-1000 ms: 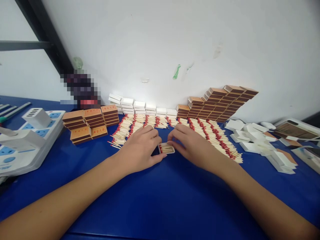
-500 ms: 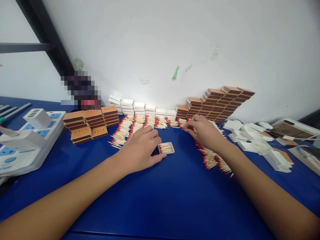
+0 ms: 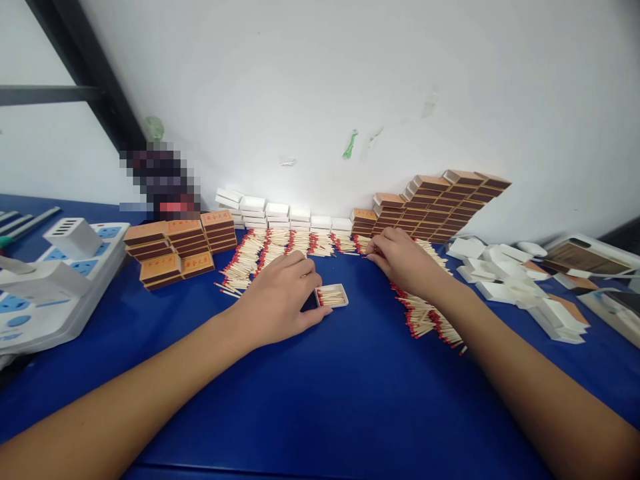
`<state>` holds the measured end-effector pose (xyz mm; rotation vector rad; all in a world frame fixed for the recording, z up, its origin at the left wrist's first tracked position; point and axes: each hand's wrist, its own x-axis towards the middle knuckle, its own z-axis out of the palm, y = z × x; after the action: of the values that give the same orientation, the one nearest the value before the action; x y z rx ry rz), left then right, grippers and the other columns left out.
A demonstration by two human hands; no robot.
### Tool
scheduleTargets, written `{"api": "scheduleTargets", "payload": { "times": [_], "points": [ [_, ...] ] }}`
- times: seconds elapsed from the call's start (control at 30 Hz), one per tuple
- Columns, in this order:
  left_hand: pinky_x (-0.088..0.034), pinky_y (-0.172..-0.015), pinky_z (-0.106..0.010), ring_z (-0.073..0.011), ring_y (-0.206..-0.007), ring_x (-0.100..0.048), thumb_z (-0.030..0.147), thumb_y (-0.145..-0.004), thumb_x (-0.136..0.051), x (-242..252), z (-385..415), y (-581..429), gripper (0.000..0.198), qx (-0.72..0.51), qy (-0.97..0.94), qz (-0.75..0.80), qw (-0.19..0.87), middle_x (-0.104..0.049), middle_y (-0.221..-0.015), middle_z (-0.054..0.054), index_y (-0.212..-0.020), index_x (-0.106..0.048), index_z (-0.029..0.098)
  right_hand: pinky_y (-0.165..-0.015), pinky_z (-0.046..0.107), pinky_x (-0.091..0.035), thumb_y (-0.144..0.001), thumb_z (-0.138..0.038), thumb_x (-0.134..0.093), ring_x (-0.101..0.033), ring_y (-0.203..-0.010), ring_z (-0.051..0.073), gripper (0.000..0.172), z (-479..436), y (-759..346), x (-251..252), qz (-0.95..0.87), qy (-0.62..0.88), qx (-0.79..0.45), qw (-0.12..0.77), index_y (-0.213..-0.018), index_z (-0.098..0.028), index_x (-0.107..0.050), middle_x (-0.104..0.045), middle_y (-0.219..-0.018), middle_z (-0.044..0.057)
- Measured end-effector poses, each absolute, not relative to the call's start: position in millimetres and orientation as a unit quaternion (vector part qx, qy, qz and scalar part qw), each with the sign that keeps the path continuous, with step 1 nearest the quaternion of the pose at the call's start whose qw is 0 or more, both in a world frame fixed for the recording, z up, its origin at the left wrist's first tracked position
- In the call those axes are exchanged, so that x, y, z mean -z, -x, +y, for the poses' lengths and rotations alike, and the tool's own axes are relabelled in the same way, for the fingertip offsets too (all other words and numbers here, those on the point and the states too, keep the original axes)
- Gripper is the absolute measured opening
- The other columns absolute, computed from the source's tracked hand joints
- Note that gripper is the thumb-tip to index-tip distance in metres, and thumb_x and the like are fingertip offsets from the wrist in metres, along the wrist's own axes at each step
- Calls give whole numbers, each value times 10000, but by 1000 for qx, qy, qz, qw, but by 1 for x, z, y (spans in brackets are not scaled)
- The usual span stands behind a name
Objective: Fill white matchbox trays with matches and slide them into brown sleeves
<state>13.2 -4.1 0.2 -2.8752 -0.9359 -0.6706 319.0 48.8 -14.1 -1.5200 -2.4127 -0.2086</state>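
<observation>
A small white matchbox tray [image 3: 333, 296] partly filled with red-tipped matches lies on the blue table [image 3: 320, 400]. My left hand [image 3: 280, 297] rests beside it, fingers curled, thumb and fingertips touching the tray's left end. My right hand [image 3: 400, 257] reaches to the back right onto the long row of loose matches [image 3: 300, 243], fingertips pinched on some matches there. More loose matches [image 3: 425, 317] lie under my right wrist.
Stacks of brown matchboxes [image 3: 180, 243] stand at the left, and more brown sleeves [image 3: 440, 207] lean on the wall. White inner trays [image 3: 280, 213] line the wall. Loose white trays [image 3: 525, 287] lie at the right. A white power strip [image 3: 55, 273] sits far left.
My right hand left the tray and moved back and right to the row of loose matches, where it has barely shifted since. My left hand stayed at the tray.
</observation>
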Motion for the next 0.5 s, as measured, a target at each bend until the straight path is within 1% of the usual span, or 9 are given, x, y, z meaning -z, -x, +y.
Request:
{"api": "scheduleTargets", "payload": {
  "times": [0.13,0.27,0.4,0.5],
  "points": [
    [-528,-910,-433,-275,-1000,-623,448,-959,-721,0,-4,-13,304,216,929,-300,23,-698,-979,-85,-1009,-732,148,-874,462,-478,-1024,-280,-490,-582,-984,321,192,50,-320,16,-836,523,75,147,-946,-202,-647,-636,-1009,149],
    [-530,-910,-432,-273,-1002,-624,451,-961,-717,1,-4,-13,296,221,928,-300,22,-700,-981,-83,-1008,-730,159,-851,464,-477,-1030,-283,-477,-582,-957,323,215,51,-321,16,-839,519,75,147,-921,-208,-647,-642,-990,152],
    [-530,-908,-431,-273,-1000,-624,445,-958,-721,1,-4,-13,287,223,928,-299,23,-700,-977,-83,-998,-728,161,-851,450,-479,-1015,-271,-509,-588,-976,319,165,50,-320,15,-835,522,72,158,-941,-208,-642,-647,-1012,146],
    [-532,-906,-435,-275,-998,-625,447,-958,-721,1,-4,-13,305,220,928,-299,20,-700,-986,-87,-1007,-733,146,-855,449,-478,-1036,-280,-475,-583,-968,316,214,50,-320,13,-837,524,68,144,-921,-203,-638,-636,-1002,148]
  ]
}}
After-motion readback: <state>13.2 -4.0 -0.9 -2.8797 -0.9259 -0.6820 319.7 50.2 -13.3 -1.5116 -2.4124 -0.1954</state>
